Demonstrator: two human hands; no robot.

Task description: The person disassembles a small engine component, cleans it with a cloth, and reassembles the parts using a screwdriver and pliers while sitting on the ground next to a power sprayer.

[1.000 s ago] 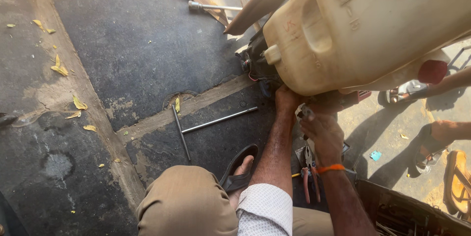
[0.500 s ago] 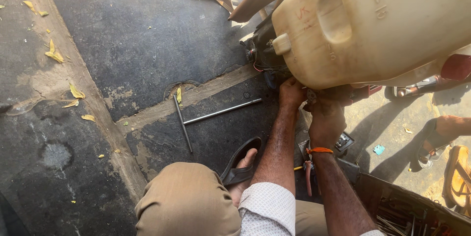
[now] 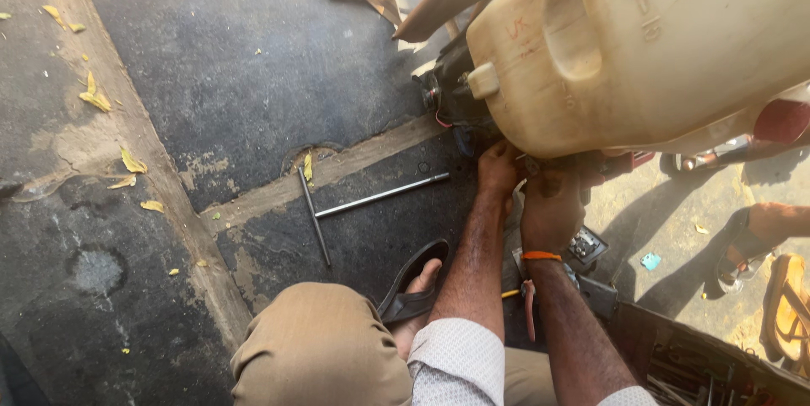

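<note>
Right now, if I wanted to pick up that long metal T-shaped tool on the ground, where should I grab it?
Probably grab the T-shaped tool mid-shaft, coming down from above. It lies flat on the dark floor, so fingers must pinch its thin round bar from both sides. The crossbar end nearer the knee is closest.

Bare from wrist to past the elbow on both arms, with pale, finely dotted shirt sleeves (image 3: pixel 460 361) rolled up high. Thin orange band (image 3: pixel 540 256) around the wrist of the right hand (image 3: pixel 550 208); nothing worn on the left hand (image 3: pixel 498 168). Khaki-tan trousers (image 3: pixel 325 345) over the bent knee, and a dark open sandal (image 3: pixel 413 284) on the foot, toes bare.
</note>
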